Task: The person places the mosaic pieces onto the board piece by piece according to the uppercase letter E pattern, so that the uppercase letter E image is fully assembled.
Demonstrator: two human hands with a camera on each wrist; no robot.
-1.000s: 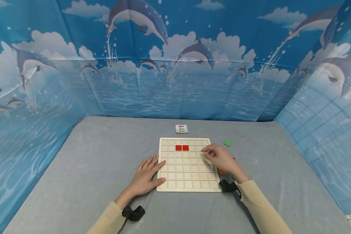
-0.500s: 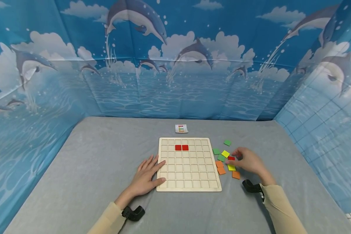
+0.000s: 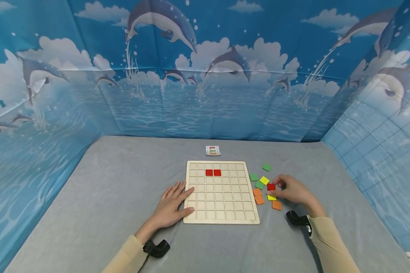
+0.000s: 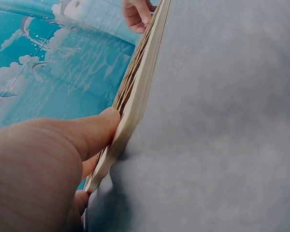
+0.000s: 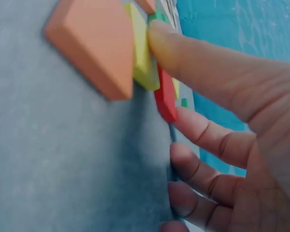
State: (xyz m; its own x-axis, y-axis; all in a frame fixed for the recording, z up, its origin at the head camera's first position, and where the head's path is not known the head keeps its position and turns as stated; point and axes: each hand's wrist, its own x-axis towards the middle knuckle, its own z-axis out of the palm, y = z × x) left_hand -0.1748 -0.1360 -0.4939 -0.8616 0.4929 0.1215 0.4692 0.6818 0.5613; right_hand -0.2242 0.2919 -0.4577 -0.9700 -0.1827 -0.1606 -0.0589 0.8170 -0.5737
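Observation:
My left hand [image 3: 171, 206] rests on the left edge of a wooden grid board [image 3: 220, 197]. Its fingers are stretched out; the thumb [image 4: 94, 133] lies over the rim in the left wrist view. Two red square tiles [image 3: 213, 173] sit side by side in the board's second row. To the right of the board, my right hand [image 3: 292, 189] has thumb and index finger at opposite sides of another red tile [image 5: 166, 94]. In the right wrist view the index fingertip [image 5: 186, 118] touches that tile's end, while the thumb hides its other end.
Around the right hand lie green tiles [image 3: 253, 177], yellow tiles [image 3: 264, 180] and orange tiles [image 3: 276, 205], close to the board's right edge. A small card with a coloured grid pattern [image 3: 213, 150] lies behind the board. A dolphin-print curtain [image 3: 205, 110] borders the grey tabletop [image 3: 130, 167].
My right hand has moved from over the board's right side to the loose tiles, and its thumb and finger have come around a red one. The left hand stays put.

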